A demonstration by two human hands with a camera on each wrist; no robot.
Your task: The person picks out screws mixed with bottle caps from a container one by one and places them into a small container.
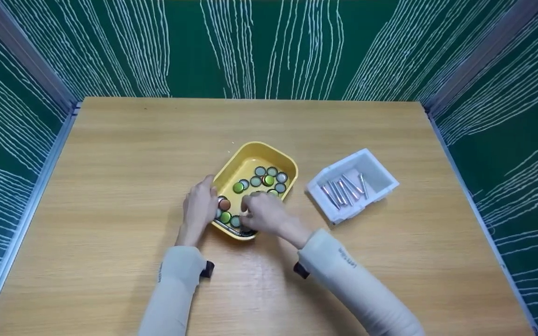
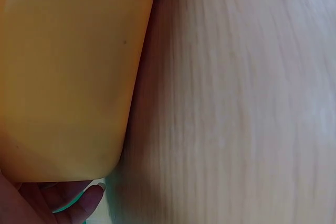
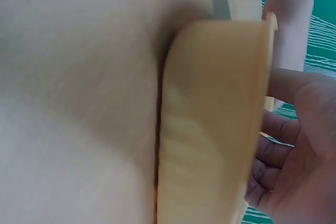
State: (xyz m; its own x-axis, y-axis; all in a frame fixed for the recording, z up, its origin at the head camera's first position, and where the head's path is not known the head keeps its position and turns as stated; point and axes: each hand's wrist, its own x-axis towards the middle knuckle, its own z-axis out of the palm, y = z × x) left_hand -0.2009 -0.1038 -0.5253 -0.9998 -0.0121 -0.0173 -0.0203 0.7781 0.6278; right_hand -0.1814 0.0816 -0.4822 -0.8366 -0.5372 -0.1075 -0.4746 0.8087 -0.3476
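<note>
A yellow tray [image 1: 258, 148] stands mid-table, holding several bottle caps [image 1: 260, 171], some green, some silver-grey, one orange-brown. A dark, thin ridged strip [image 1: 227, 227] lies along its near end. My left hand [image 1: 199, 205] grips the tray's left rim; its fingers [image 2: 86, 203] show past the tray's wall in the left wrist view. Over the right rim, my right hand [image 1: 266, 213] reaches down inside with bent fingers [image 3: 278, 127], among the caps near the middle. I cannot tell whether a cap is between its fingertips, which are hidden.
Right of the tray stands a pale blue-white plastic bin [image 1: 376, 172] with several shiny metal rods [image 1: 343, 190] in it. Both sit on a wooden table [image 1: 129, 154]. Green panels with white streaks [image 1: 269, 51] enclose the back and sides.
</note>
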